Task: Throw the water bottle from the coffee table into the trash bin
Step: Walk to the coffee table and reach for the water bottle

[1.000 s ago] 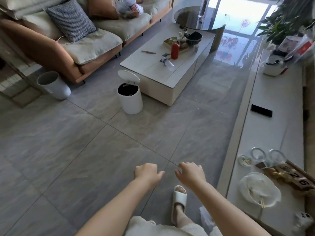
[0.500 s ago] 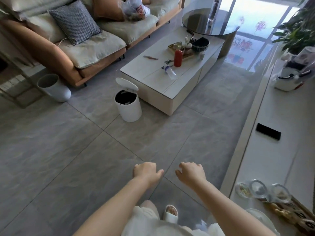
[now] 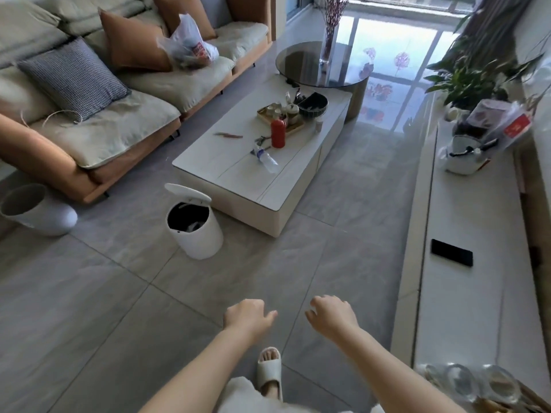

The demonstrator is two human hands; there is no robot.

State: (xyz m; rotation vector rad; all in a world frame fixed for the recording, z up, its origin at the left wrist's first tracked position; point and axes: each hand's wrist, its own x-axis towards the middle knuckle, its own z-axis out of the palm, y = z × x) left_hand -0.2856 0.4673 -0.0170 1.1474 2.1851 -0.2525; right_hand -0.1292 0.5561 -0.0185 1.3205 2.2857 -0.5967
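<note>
trash bin: sitting lid-up just beside the coffee table corner
left hand: hanging loosely curled, gripping nothing
water bottle: lying sideways on the coffee table, far off, so probably stepping closer before grabbing mid-body
right hand: loosely curled too, holding nothing

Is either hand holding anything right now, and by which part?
Nothing is held. The left hand and right hand are both empty above the floor; the water bottle lies untouched on the coffee table.

A checked cushion lies on the orange sofa.
</note>
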